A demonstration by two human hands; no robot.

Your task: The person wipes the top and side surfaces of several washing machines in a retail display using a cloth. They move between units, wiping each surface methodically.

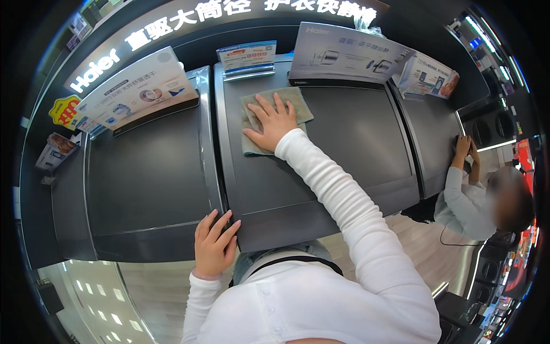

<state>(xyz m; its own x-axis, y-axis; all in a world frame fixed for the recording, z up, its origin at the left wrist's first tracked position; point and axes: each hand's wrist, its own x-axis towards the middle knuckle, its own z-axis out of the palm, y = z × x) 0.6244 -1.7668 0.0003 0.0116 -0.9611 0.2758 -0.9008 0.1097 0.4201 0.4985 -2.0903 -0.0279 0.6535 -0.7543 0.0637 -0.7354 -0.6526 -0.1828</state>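
Observation:
My right hand lies flat with fingers spread on a folded grey-beige cleaning cloth. It presses the cloth against the dark grey top of a Haier washing machine, left of that top's middle. Part of the cloth is hidden under my palm. Nearer my body, my left hand rests with its fingers apart at the front corner, over the gap between this top and the neighbouring machine's top. It holds nothing.
Behind the cloth stand a price sign and a large display board. Another board is on the left top. A lit sign spans the back. At right, a co-worker has both hands at another machine's edge.

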